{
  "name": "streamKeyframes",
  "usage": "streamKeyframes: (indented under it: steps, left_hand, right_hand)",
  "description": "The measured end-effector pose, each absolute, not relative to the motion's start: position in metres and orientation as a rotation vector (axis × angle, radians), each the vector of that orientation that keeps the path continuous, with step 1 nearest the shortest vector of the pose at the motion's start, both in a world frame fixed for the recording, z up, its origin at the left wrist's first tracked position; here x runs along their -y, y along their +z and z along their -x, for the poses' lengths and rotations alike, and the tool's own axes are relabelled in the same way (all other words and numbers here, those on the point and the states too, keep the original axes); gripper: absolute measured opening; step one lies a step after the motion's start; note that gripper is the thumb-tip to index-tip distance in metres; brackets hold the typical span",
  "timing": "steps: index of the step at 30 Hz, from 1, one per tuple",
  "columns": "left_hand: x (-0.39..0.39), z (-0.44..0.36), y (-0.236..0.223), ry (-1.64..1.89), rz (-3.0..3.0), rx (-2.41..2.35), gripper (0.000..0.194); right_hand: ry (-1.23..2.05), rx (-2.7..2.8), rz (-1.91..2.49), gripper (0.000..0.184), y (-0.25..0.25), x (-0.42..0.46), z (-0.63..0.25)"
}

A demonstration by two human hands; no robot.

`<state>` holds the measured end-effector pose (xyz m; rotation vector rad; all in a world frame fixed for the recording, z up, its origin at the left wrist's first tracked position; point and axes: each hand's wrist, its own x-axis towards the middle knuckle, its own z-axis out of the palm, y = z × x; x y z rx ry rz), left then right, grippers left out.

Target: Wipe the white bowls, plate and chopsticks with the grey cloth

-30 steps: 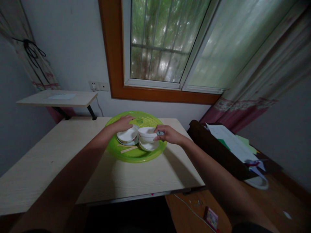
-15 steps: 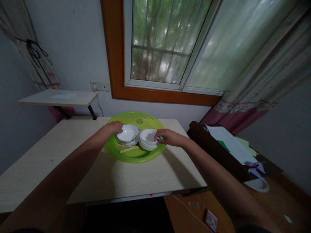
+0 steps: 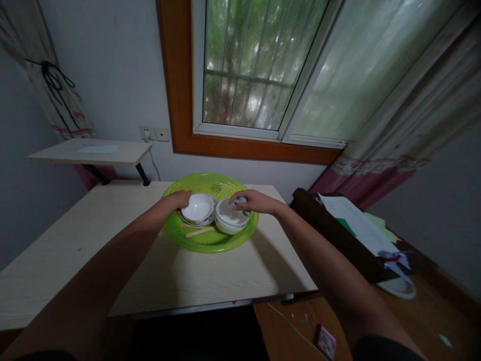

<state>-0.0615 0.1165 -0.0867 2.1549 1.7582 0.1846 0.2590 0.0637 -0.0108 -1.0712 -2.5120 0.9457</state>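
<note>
Wiping probably goes best with light, even pressure inside the upper round white ceramic bowl (image 3: 225, 215), stacked at right in the round green plastic tray (image 3: 210, 246). Right hand (image 3: 255, 200), palm down, pinches a crumpled grey-white cloth (image 3: 239, 200); left hand (image 3: 182, 199) reaches the left-hand white bowl (image 3: 198, 207), finger closure indeterminable.

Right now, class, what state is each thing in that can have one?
Left bowl: upright above a plate
Right bowls: stacked, openings up
Left hand: at the left bowl's rim; grip unclear
Right hand: holding a greyish cloth at the right bowls
Chopsticks: lying on the green tray
Green tray: flat on the table
Left curtain: tied back
Plug: in the socket
Window: open or shut unclear
</note>
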Motion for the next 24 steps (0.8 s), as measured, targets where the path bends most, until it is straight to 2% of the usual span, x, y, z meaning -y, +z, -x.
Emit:
streamKeyframes:
  steps: [4, 11, 15, 19, 22, 24]
  left_hand:
    - [-0.120, 0.063, -0.083, 0.138, -2.212, -1.742, 0.043]
    - [-0.126, 0.069, -0.075, 0.307, -2.280, -1.801, 0.035]
    - [-0.127, 0.075, -0.069, 0.528, -2.265, -1.843, 0.034]
    - [-0.124, 0.072, -0.064, 0.770, -2.094, -1.841, 0.030]
    - [-0.119, 0.063, -0.061, 0.988, -1.829, -1.718, 0.026]
    - [-0.115, 0.056, -0.059, 1.092, -1.596, -1.591, 0.026]
  right_hand:
    - [0.826, 2.356, 1.134, 0.034, -0.012, -0.076, -0.247]
    - [0.622, 2.255, 1.345, 0.030, -0.023, -0.103, -0.216]
    - [0.544, 2.203, 1.495, 0.034, -0.027, -0.119, -0.197]
    - [0.535, 2.217, 1.573, 0.046, -0.025, -0.131, -0.179]
    - [0.514, 2.210, 1.592, 0.033, -0.023, -0.137, -0.169]
    - [0.481, 2.170, 1.593, 0.030, -0.022, -0.140, -0.167]
